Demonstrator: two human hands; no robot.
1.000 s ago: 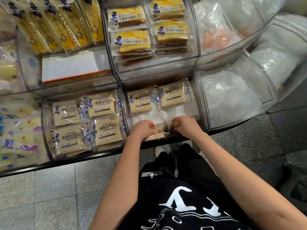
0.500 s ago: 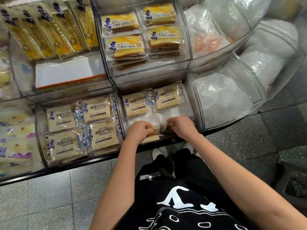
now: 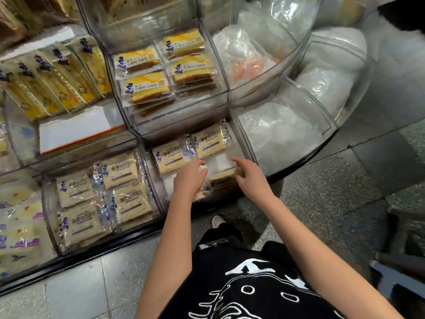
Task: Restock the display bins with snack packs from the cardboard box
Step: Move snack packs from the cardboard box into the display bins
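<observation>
Both bare arms reach forward. The left hand (image 3: 189,178) has loose, straight fingers. The right hand (image 3: 249,176) does too, palm down.

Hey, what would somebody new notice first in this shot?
The left hand and right hand reach, fingers loose, into the lower middle clear bin of beige bread packs. Bright yellow packs are stacked in the bin directly above.

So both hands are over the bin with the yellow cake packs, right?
No. The left hand and right hand are over the bin of pale beige packs, as the head view shows. The yellow cake packs sit in the next bin up, untouched.
</observation>
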